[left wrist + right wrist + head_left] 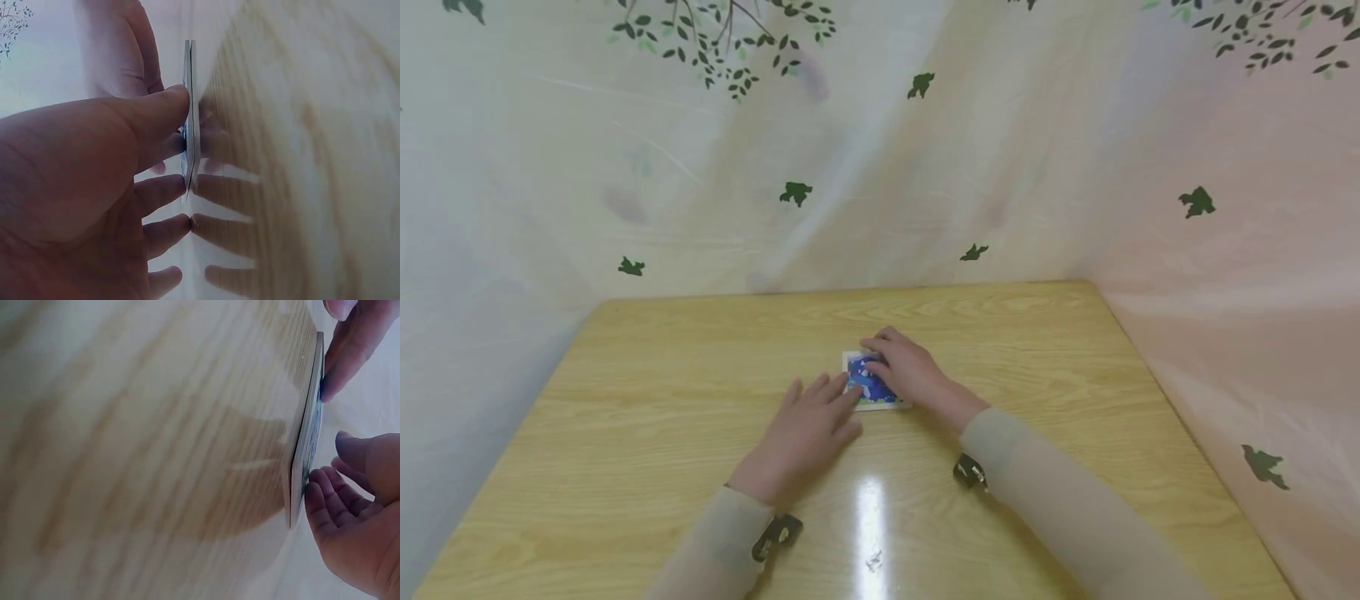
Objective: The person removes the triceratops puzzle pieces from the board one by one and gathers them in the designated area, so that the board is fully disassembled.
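Observation:
A small flat rectangular board (880,390) with a blue picture and a white border lies on the table; seen edge-on in the left wrist view, the board (190,112) looks like two thin layers. My left hand (808,425) reaches in from the left with fingers spread. Its thumb and some fingertips touch the board's left part, while other fingertips meet the tabletop. Over the right part is my right hand (913,371), its fingers loosely bent and fingertips on the board. In the right wrist view the right thumb (356,450) stands apart from the surface. Part of the picture is covered.
The wooden table (662,375) has a glossy top with a bright reflection near the front. Behind and on both sides hangs pale cloth (865,150) printed with leaves and birds. Each sleeve carries a small dark wrist device (777,535).

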Demonstrator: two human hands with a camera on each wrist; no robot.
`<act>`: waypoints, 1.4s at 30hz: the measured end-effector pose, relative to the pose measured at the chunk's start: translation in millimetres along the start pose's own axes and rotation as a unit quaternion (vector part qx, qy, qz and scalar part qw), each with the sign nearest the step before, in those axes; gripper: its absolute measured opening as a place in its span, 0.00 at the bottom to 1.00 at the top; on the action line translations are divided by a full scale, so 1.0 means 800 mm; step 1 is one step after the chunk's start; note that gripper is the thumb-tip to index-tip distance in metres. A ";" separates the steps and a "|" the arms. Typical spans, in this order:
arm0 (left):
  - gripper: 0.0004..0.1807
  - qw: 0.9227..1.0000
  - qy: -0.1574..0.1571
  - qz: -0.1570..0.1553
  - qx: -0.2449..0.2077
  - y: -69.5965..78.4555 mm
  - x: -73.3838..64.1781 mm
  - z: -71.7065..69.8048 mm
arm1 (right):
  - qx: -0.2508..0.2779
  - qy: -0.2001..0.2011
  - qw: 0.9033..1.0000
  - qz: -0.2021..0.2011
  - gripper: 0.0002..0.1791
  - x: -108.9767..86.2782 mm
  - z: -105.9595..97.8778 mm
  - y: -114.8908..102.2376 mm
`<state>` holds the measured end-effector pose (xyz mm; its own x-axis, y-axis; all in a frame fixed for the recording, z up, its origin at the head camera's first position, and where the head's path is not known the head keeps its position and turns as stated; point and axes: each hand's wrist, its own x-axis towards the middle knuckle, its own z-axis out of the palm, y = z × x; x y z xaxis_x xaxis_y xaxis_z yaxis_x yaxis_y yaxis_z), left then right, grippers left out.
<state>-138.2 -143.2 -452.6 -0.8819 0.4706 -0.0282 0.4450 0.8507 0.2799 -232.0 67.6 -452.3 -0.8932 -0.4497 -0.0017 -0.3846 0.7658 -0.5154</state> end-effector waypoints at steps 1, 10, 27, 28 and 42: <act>0.33 1.000 -0.002 0.002 0.000 0.000 0.000 0.000 | 0.000 -0.002 1.000 0.000 0.25 0.001 0.000 -0.001; 0.35 1.000 -0.025 0.011 0.006 -0.004 0.000 -0.001 | -0.023 -0.018 1.000 -0.011 0.22 0.003 0.003 -0.003; 0.38 0.999 -0.048 0.014 0.016 -0.007 0.001 -0.001 | -0.030 -0.036 0.999 0.022 0.21 0.008 0.001 -0.015; 0.38 0.999 -0.048 0.015 0.018 -0.008 0.001 -0.001 | -0.031 -0.035 0.999 0.024 0.21 0.009 0.000 -0.015; 0.38 0.999 -0.046 0.013 0.005 -0.007 -0.002 0.001 | 0.010 -0.036 0.998 0.059 0.18 0.018 -0.006 -0.028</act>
<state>-139.4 -148.6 -455.0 -0.8522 0.5119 -0.1084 0.4699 0.8398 0.2720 -237.3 46.5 -436.6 -0.9127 -0.3896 -0.1235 -0.2732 0.8063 -0.5246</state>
